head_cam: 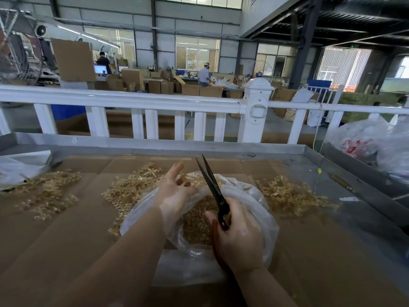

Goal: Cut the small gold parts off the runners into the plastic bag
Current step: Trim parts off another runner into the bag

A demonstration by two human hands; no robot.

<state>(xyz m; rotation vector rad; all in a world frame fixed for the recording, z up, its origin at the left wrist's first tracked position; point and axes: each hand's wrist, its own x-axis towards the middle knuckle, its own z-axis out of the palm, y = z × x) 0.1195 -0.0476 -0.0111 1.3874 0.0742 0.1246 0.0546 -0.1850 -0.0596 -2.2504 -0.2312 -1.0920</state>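
Note:
A clear plastic bag [250, 196] lies open in the middle of the cardboard-covered table, with cut gold parts [197, 222] heaped inside. My right hand [239, 235] grips black scissors [212, 187], blades slightly apart and pointing up and away over the bag. My left hand [174, 191] hovers over the bag's left rim with fingers spread, holding nothing. Gold runners lie in piles to the left of the bag [130, 187], at the far left [48, 191] and at the right [285, 193].
The table is a metal tray [155, 142] lined with cardboard [66, 240]. More plastic bags sit at the right edge [365, 140] and far left [13, 169]. A white railing [137, 100] runs behind; people work among boxes far back.

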